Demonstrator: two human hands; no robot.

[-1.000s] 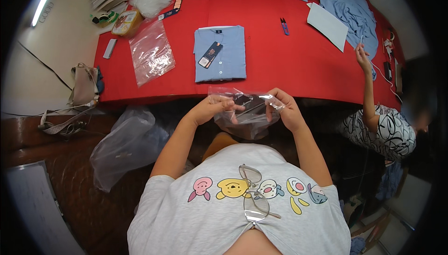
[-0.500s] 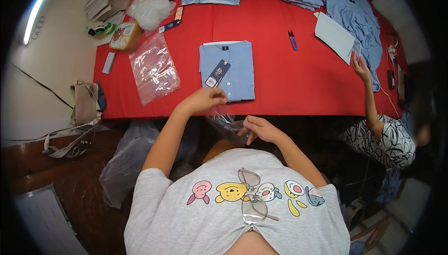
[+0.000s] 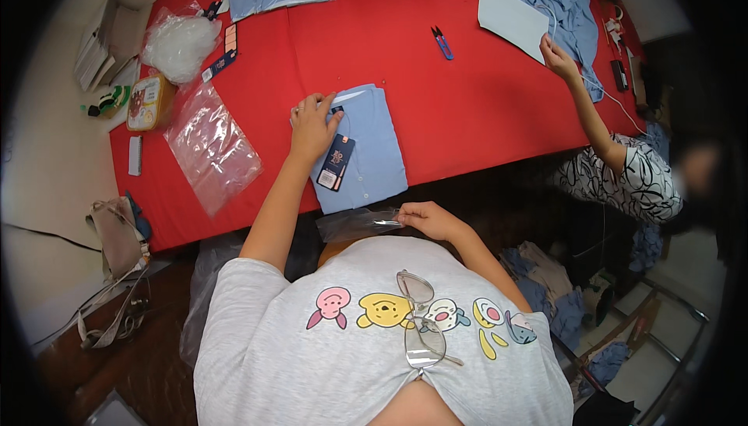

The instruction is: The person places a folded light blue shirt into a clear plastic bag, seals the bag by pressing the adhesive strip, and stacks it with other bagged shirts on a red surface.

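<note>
While my left hand (image 3: pixel 313 126) lies flat with fingers spread on the upper left corner of the folded blue shirt (image 3: pixel 366 149), my right hand (image 3: pixel 431 220) sits below the edge of the red tabletop (image 3: pixel 467 107), its grip pressed together, pinching the rim of a clear plastic bag (image 3: pixel 354 225). The shirt lies near the front edge of the tabletop, its lower end reaching that edge, with a dark hang tag (image 3: pixel 336 163) on its front. The bag hangs limp towards my lap, and I cannot tell whether its mouth is open.

Risks noted: the left hand presses one corner only, so a pull from there could drag the fold askew or slide the shirt off the front edge. The bag is held at one point; its thin film may collapse or slip from the pinch. The loose tag could catch on the film.

Elsewhere: a second clear bag (image 3: pixel 212 146) lies flat to the left, small scissors (image 3: pixel 441 41) well beyond, and another person's hand (image 3: pixel 558 58) works on blue cloth at the far right.
</note>
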